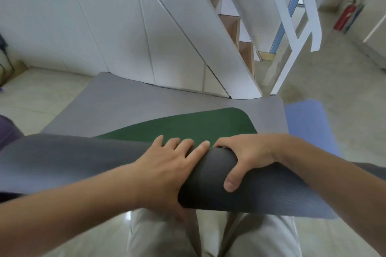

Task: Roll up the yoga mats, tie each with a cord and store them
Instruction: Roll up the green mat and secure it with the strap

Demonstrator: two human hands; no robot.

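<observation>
A dark grey yoga mat roll (271, 196) lies across my lap, spanning the view from left to right. My left hand (167, 169) lies over the middle of the roll with its fingers spread and nearly straight, pressing on it. My right hand (244, 156) grips the roll just to the right, fingers curled over the top and thumb on the near side. Beyond the roll a green mat (198, 125) lies flat on a larger light grey mat (125, 102). No cord is visible.
A blue mat (307, 123) lies on the tiled floor to the right. A white staircase (188, 37) with wooden steps rises right behind the mats. A red fire extinguisher (344, 16) stands at the far right wall. Purple fabric (8, 131) shows at the left edge.
</observation>
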